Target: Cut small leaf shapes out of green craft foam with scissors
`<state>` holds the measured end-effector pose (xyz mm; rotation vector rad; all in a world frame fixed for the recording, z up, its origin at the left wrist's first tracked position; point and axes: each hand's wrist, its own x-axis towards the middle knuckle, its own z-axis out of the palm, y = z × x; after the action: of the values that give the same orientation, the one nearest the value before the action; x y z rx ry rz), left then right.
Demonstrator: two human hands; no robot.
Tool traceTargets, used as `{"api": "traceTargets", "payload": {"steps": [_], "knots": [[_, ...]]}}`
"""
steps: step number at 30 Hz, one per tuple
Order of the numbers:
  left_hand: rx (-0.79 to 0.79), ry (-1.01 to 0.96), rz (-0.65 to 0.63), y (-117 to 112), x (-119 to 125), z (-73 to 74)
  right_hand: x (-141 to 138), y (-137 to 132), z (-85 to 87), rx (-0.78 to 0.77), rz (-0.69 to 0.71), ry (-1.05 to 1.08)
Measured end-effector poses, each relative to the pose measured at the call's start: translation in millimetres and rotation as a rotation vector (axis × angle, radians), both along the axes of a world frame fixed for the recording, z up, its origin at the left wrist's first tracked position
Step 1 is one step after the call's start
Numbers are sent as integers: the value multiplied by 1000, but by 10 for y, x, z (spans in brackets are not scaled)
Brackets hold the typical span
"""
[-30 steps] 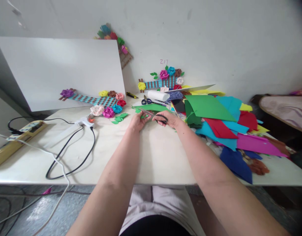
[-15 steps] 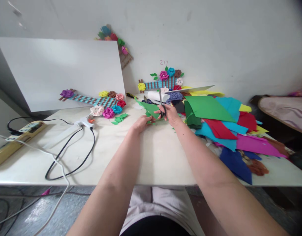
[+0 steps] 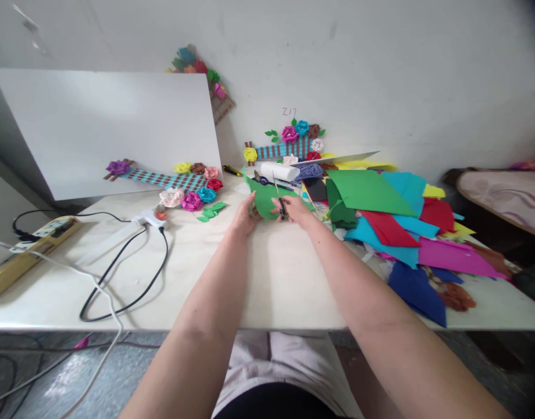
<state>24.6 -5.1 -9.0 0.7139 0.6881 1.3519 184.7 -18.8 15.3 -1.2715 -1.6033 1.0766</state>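
Observation:
My left hand [image 3: 246, 215] grips the left edge of a green sheet of paper [image 3: 264, 199], held just above the table. In my right hand [image 3: 294, 210] is a pair of scissors [image 3: 282, 208] with black handles, its blades pointing away from me and up in front of the sheet. Whether the blades touch the paper I cannot tell. Several cut green leaves [image 3: 213, 210] lie on the table to the left, beside a woven blue and brown piece [image 3: 167, 179] trimmed with paper flowers.
Coloured sheets [image 3: 372, 192] are heaped on the right. Behind my hands lie a white roll [image 3: 280, 170], blue cord [image 3: 309, 172] and a yellow cutter [image 3: 231, 170]. A white glue gun [image 3: 149, 217] with a looping black cable is on the left, near a power strip [image 3: 45, 233]. A white board [image 3: 106, 128] leans on the wall.
The green sheet has turned to show a broader face towards me. My left hand has shifted slightly left and tilted upright, and the scissors have moved slightly left and lower.

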Motion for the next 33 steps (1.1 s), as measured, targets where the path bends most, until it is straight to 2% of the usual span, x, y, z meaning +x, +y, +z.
{"api": "traceTargets", "payload": {"steps": [4, 8, 12, 16, 21, 26, 30, 33], "knots": [[-49, 23, 54, 43, -35, -20, -26, -40, 10, -49, 20, -20], [41, 37, 161, 18, 1, -15, -21, -11, -17, -42, 65, 44], [83, 101, 106, -41, 15, 2, -16, 18, -41, 1, 84, 87], [76, 174, -6, -40, -20, -18, -37, -6, -38, -34, 119, 158], [24, 58, -54, -1, -35, -1, -48, -16, -67, -128, 200, 88], [-75, -13, 41, -4, -46, 29, -58, 22, -121, -172, 306, 1], [-43, -68, 146, 50, -52, -5, -67, 24, -129, -176, 338, -18], [-43, -109, 170, 87, -51, -19, -60, -9, -102, -197, 337, -14]]}}
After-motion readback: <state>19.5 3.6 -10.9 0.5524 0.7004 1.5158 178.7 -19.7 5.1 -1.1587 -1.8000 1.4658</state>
